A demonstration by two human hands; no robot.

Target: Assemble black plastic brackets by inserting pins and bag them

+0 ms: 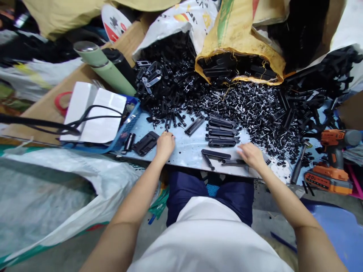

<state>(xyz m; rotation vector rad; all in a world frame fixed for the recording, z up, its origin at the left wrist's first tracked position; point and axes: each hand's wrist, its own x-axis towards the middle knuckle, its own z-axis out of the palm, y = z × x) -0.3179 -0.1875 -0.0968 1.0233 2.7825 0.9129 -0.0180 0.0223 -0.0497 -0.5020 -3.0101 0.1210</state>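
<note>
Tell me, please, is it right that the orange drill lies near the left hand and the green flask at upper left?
Not quite: the head view shows the drill on the right, nearer the right hand; the flask is indeed at upper left.

A small assembly workshop is being shown: black plastic parts [255, 105] are being heaped on a metal surface [187, 151] beside open sacks [235, 37], and a drill [331, 158] is being kept alongside.

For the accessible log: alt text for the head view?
A person's left hand touches the edge of a heap of black parts and the right hand rests on flat black strips, both over a metal sheet. Stacked black pieces lie between them; an orange drill lies at the right.
</note>
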